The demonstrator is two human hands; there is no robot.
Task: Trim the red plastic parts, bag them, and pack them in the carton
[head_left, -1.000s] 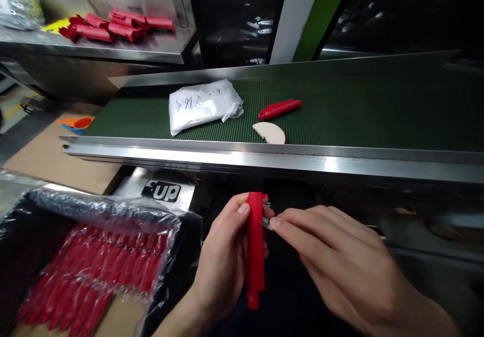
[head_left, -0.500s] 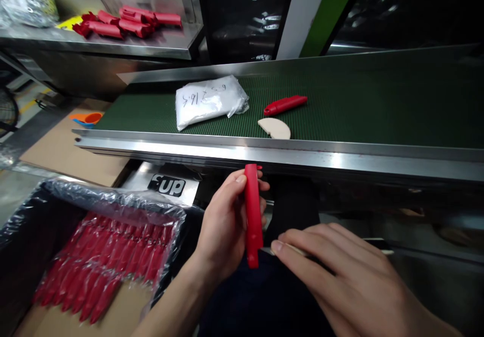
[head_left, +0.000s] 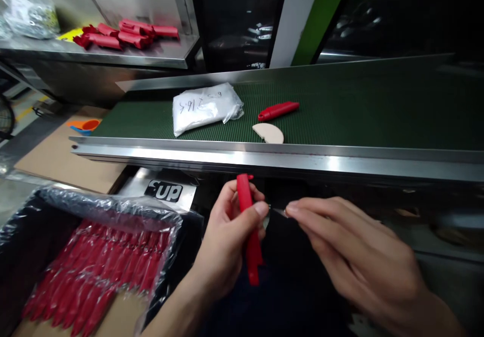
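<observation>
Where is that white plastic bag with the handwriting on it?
The white plastic bag with handwriting lies on the green conveyor belt, left of centre in the head view, just left of a lone red plastic handle.

Your right hand (head_left: 359,261) now sits higher than half a second ago, its fingers (head_left: 298,210) pinching a thin metal blade (head_left: 278,211) beside the top of the long red plastic handle (head_left: 247,226), and your left thumb (head_left: 257,211) now crosses the handle's front.

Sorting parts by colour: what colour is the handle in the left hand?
Red, seen in the head view: the handle held upright in the left hand.
</observation>
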